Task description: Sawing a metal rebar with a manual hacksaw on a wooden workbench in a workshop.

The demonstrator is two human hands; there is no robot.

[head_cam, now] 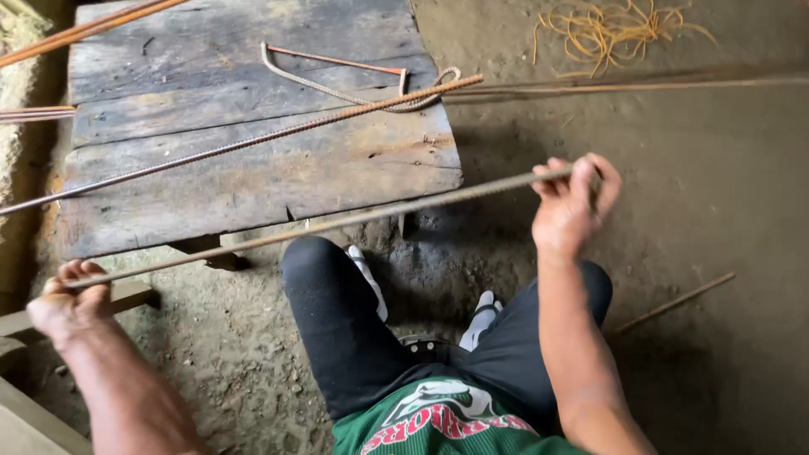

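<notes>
I hold a long thin ribbed steel bar (pixel 337 222) across my body, above my knees. My left hand (pixel 72 299) grips its left end at the lower left. My right hand (pixel 573 202) is closed around its right end, fingers curled over the tip. The bar slopes up from left to right and hangs just in front of a low wooden bench (pixel 253 168). A second steel bar (pixel 253 139) lies diagonally on the bench top.
A bent piece of bar (pixel 345 76) rests on the bench's far side. Orange wire scraps (pixel 615 29) lie on the dirt floor at the top right. A short rod (pixel 674 302) lies on the ground to my right. More bars (pixel 76 29) cross the top left corner.
</notes>
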